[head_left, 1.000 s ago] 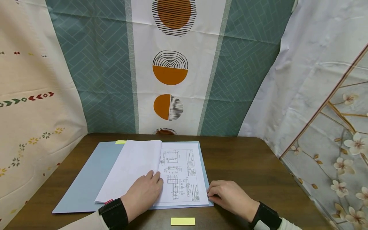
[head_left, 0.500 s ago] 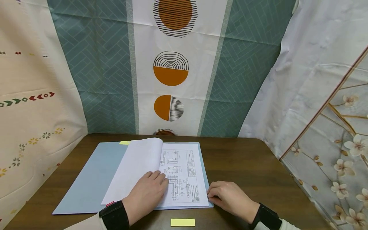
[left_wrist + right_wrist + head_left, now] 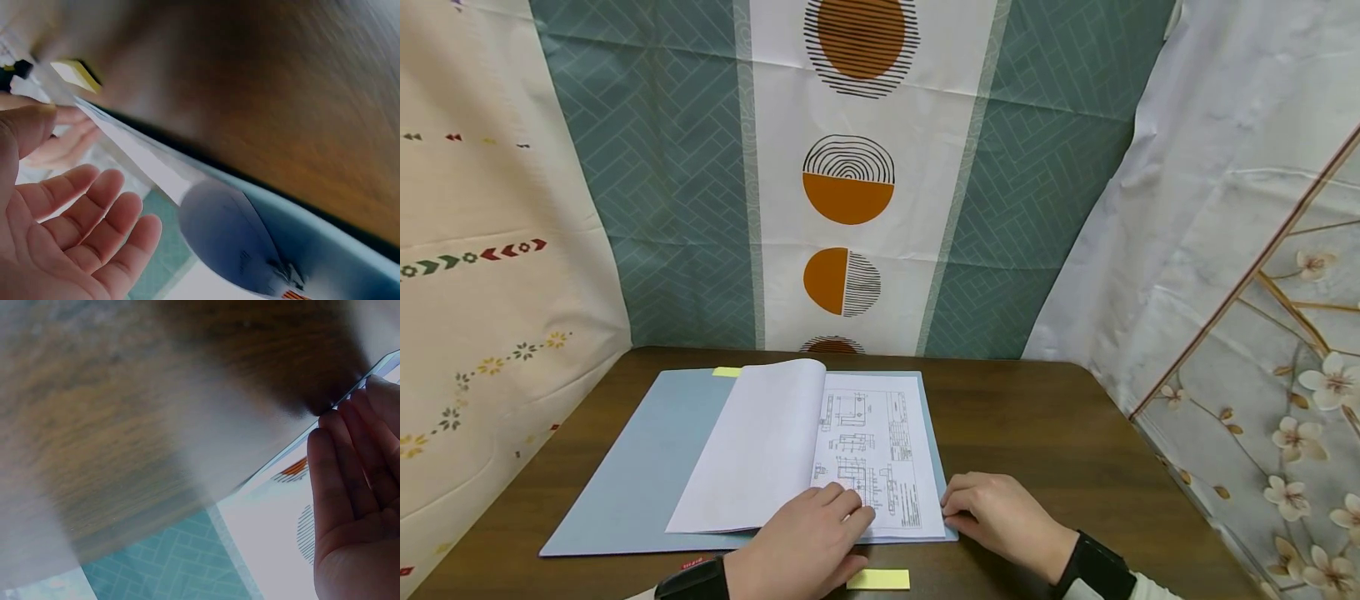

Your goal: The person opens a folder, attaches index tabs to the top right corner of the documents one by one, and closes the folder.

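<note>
An opened light-blue folder (image 3: 617, 467) lies on the table with white sheets in it. The turned-over sheets (image 3: 748, 450) curve to the left, and the right-hand page (image 3: 910, 492) carries technical line drawings. My left hand (image 3: 808, 542) is over the lower edge of that page, beside a yellow sticky-note pad (image 3: 880, 578). In the left wrist view its fingers (image 3: 100, 228) are spread loosely and hold nothing. My right hand (image 3: 1000, 517) touches the folder's lower right edge with its fingertips. In the right wrist view those fingers (image 3: 331, 469) are nearly straight.
A yellow tab (image 3: 726, 372) shows at the folder's top edge behind the turned sheets. The brown wooden table (image 3: 1022, 425) extends to the right of the folder. Patterned curtains (image 3: 1052, 167) hang behind and on both sides.
My left hand has slid off the turned sheets, rightward and down toward the yellow sticky-note pad. The turned sheets shifted right and curve up more at the fold. My right hand has stayed put.
</note>
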The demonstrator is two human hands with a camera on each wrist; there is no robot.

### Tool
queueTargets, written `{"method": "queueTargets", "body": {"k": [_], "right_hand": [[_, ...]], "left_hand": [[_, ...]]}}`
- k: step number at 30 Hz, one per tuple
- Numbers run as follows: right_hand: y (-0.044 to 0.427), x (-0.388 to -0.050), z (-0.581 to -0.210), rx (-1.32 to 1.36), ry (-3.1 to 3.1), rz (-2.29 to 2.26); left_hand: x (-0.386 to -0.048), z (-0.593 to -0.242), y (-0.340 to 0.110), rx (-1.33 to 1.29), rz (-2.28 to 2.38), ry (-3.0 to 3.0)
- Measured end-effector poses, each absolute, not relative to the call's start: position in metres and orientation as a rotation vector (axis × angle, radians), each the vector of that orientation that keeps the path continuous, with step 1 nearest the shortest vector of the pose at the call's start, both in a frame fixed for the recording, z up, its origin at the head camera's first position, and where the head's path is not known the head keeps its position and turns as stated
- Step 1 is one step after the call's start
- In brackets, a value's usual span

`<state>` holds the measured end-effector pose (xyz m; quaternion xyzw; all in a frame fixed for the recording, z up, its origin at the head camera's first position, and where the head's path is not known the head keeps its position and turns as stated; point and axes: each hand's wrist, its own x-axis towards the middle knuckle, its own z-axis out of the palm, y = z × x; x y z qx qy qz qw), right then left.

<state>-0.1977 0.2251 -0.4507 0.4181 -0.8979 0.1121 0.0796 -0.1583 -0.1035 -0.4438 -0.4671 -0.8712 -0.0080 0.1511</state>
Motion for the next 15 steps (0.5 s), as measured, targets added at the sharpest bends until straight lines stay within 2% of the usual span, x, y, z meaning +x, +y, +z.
{"method": "queueTargets", "body": {"k": [15], "right_hand": [[0.225, -0.1957, -0.4495, 1.237, -2.697, 0.336]], "left_hand": [[-0.152, -0.452, -0.0956, -1.475, 0.038, -2.402]]}}
